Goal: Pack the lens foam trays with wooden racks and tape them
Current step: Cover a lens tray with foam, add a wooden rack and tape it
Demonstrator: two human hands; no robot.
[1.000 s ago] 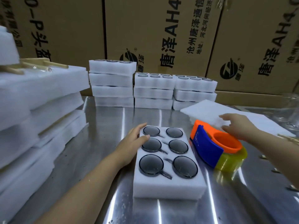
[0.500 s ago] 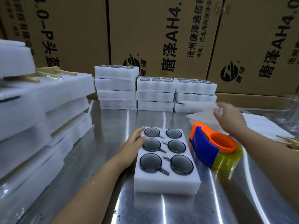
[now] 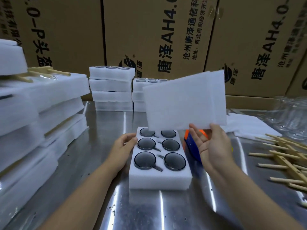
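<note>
A white foam tray with several round dark lenses lies on the steel table in front of me. My left hand rests against the tray's left edge with relaxed fingers. My right hand pinches the lower edge of a thin white foam sheet, holding it upright in the air above the tray's far end. The orange and blue tape dispenser sits just right of the tray, mostly hidden behind my right hand. Wooden racks lie in a loose pile at the right.
Stacks of filled foam trays stand at the back of the table. A tall pile of foam packs with wooden sticks fills the left side. More foam sheets lie at the right. Cardboard boxes form the back wall. Clear glassware stands far right.
My right hand has lifted a foam sheet off the pile at the right and swung it up over the lens tray. My left hand stays at the tray's left edge.
</note>
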